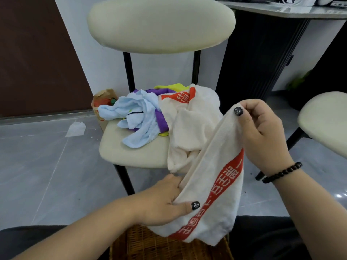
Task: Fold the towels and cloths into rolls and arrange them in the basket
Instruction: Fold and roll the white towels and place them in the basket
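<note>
The person is holding up a cream terry towel with an orange-red printed band, stretching one folded edge between both hands above a woven wicker basket that is sitting low between the knees. The left hand is pinching the lower end, thumb on top and fingers tucked under the cloth. The right hand is pinching the upper corner, fingers curled around the hem, a dark beaded bracelet sitting on that wrist. Both grips are closing firmly on the towel.

The rest of the towel is trailing back onto the cream padded chair seat, where it is lying beside a crumpled light blue cloth and purple and yellow cloths half buried under it.

The step in hand looks like straightening the towel into a long strip before rolling. To do it well, the hands should be keeping the edge taut, lifting the trailing part clear of the pile so it is not dragging the other cloths, and matching the hems before rolling tightly from one end.
</note>
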### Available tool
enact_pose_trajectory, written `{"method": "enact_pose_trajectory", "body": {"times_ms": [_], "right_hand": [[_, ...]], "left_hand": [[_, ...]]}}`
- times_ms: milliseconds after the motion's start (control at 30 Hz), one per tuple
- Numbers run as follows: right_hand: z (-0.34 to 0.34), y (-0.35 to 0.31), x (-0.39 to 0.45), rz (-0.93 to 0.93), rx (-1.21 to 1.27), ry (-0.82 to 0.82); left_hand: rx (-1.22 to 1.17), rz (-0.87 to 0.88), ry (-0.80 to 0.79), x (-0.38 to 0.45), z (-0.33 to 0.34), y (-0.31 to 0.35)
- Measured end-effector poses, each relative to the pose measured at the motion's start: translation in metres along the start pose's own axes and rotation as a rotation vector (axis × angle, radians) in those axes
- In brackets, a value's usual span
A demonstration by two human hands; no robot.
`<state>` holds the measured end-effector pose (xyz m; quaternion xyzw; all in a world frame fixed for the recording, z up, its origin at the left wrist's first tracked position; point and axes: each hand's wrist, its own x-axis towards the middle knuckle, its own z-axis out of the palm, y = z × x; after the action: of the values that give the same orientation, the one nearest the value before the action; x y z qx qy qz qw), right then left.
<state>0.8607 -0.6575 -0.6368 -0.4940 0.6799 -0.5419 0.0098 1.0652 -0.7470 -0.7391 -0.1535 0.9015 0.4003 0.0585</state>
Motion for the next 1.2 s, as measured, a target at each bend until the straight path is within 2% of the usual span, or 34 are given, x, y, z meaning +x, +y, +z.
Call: {"method": "enact_pose_trajectory", "body": {"times_ms": [133,300,533,700,833,900,1067,1200], "right_hand": [[-0.007,0.011,0.001,0.076,-0.056,0.040],[-0.019,0.022,0.001,0.153,-0.059,0.118],[-0.013,0.008,-0.005,0.016,-0.024,0.055],[-0.018,0.015,0.008,0.081,-0.023,0.154],[-0.032,0.035,0.017,0.209,-0.052,0.263],[-0.037,0.043,0.017,0.257,-0.076,0.286],[-0.039,0.052,0.012,0.308,-0.105,0.279],[-0.038,0.052,0.012,0.318,-0.108,0.283]], "left_hand": [[0.135,-0.027,0.056,0.000,0.003,-0.009],[0.059,-0.107,0.111,-0.007,-0.009,-0.017],[0.239,-0.143,0.168,0.002,0.019,-0.014],[0.188,-0.093,0.262,0.002,0.025,-0.015],[-0.091,-0.053,0.383,-0.008,0.017,-0.024],[-0.133,-0.049,0.457,-0.013,0.013,-0.031],[-0.087,-0.086,0.607,-0.025,0.004,-0.035],[-0.002,-0.137,0.600,-0.034,-0.007,-0.031]]}}
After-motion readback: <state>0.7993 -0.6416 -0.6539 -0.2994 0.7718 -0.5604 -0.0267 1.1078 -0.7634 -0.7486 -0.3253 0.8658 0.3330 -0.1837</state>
